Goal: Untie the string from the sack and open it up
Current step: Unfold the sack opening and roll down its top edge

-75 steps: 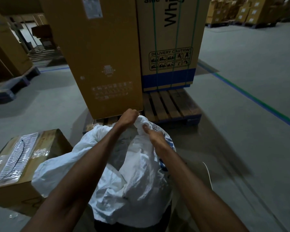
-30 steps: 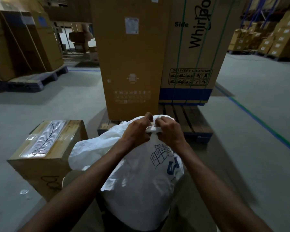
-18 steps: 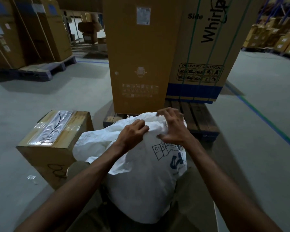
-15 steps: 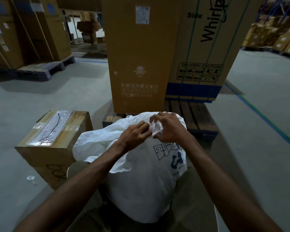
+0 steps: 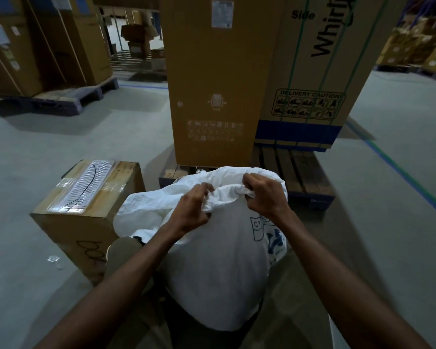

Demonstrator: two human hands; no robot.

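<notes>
I am seeing one white woven sack (image 5: 219, 268) standing near me in the middle, with blue print on its right side. Two hands are working at its gathered top. The left hand (image 5: 191, 212) is curling its fingers into the bunched cloth and is pinching it. The right hand (image 5: 264, 195) is gripping the twisted neck of the sack just beside it, with its fingers closed around the cloth. The two hands are sitting close together but are not touching. I cannot tell where the string is; it is too small or hidden in the folds.

To the left of the sack one small cardboard box (image 5: 86, 210) is lying on the concrete floor (image 5: 35, 152), with shiny tape on its top. Behind the sack two tall cartons are standing on one wooden pallet (image 5: 300, 172): a plain brown carton (image 5: 214, 79) and, to its right, a Whirlpool carton (image 5: 315, 71) with green straps. More cartons are stacked far left and far right.
</notes>
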